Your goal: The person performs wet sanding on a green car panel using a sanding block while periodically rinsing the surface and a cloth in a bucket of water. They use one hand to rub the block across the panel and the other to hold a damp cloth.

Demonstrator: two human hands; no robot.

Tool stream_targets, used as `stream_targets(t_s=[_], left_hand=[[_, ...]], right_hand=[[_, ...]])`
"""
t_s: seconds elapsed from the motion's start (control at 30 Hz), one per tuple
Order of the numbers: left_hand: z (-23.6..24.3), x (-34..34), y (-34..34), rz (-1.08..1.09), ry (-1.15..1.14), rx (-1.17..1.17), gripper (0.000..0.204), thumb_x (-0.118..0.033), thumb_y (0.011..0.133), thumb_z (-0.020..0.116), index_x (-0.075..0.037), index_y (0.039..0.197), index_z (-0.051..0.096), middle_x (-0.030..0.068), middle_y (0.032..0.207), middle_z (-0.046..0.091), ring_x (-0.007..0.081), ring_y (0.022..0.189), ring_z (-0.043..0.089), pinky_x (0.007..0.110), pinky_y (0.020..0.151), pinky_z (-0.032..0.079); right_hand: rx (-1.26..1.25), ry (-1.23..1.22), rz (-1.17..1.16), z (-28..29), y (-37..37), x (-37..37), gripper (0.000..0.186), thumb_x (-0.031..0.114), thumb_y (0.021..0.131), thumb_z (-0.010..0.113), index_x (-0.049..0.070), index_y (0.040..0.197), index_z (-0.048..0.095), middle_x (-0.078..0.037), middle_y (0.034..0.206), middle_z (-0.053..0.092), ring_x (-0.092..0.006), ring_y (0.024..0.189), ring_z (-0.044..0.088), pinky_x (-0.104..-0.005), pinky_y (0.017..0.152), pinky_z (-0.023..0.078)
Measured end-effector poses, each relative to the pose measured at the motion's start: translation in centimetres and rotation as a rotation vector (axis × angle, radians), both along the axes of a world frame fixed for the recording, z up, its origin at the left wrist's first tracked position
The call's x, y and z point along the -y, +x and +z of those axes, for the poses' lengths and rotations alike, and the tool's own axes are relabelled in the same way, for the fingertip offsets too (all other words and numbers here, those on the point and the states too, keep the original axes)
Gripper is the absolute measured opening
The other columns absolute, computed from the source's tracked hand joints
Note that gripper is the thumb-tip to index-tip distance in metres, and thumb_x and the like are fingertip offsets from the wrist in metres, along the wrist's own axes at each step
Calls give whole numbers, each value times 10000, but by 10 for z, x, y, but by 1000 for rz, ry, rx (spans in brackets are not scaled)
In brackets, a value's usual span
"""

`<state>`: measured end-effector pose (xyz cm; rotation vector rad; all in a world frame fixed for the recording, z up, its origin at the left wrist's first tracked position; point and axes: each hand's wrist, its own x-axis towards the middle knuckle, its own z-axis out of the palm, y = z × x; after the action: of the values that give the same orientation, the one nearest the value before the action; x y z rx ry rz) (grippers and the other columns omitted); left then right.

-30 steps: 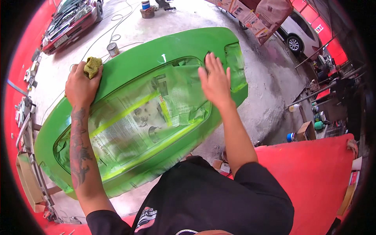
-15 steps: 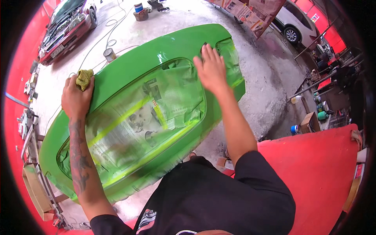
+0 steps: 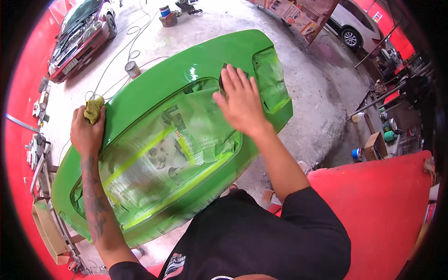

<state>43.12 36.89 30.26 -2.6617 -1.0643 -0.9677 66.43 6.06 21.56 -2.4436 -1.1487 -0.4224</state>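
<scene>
In front of me a glossy green car body panel lies slanted, its recessed middle covered with newspaper and tape oversprayed green. My right hand lies flat on the panel by the upper right corner of that recess. Under its outstretched fingers is a dark sheet that looks like sandpaper, mostly hidden by the hand. At the panel's left far edge, my left hand is closed around a crumpled yellow-green cloth and rests against the edge.
Behind the panel a tin can and a thin hose lie on the pale floor. A red car stands far left, a white car far right. A large red panel is at my right.
My right hand has slid left and slightly nearer across the green panel, with the dark sheet moving along under it. My left hand keeps its grip on the cloth at the edge.
</scene>
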Motion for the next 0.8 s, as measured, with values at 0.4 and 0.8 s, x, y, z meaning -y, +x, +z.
stream_targets(t_s=[0.4,0.8], left_hand=[[-1,-1,-1,-24,-5,-2,396,-403,863,753,-59,1026,644,88,1027,648,349,895,663,425,742,517],[2,6,4,-52,-23,22,358,-350,867,756,-44,1012,642,95,1008,641,339,884,666,424,738,516]], right_hand=[[-111,-47,-151,11,91,-14,730,563,1028,292,38,1532,353,-114,1630,300,-325,1502,275,-579,1208,203],[-206,-204,-172,32,129,-48,788,646,1008,245,103,1577,285,-81,1658,240,-304,1522,233,-624,1209,139]])
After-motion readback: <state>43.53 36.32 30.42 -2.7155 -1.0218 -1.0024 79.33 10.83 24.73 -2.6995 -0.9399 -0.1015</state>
